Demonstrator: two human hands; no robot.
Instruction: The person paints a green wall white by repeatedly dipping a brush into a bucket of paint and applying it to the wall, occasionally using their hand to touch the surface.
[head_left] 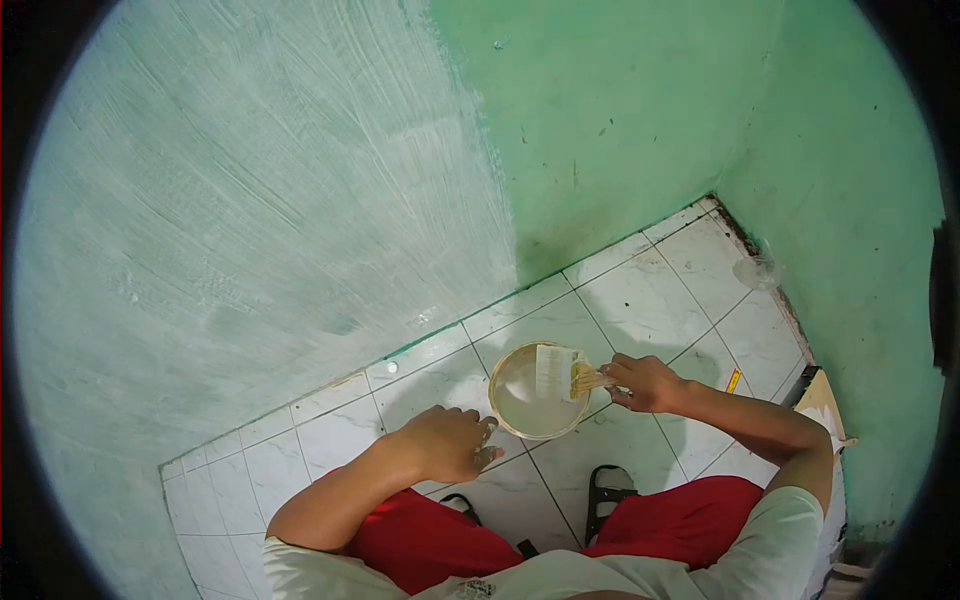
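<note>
A wide paintbrush (560,372) with pale, paint-coated bristles lies level over the bucket's mouth. My right hand (643,384) is closed around its handle, just right of the rim. The round bucket (497,410) has a cream rim and whitish paint (530,412) inside. To the left of the bucket, my left hand (458,443) is loosely curled with thumb and fingers apart, holding nothing. White specks mark its fingertips, which are close to the rim.
Streaky white paint covers the left part of the green wall (600,120). White tiles (660,300) make up the floor. A crumpled clear plastic piece (758,272) lies by the right wall, and a small yellow item (734,381) lies beyond my right forearm. My sandalled foot (607,495) is below the bucket.
</note>
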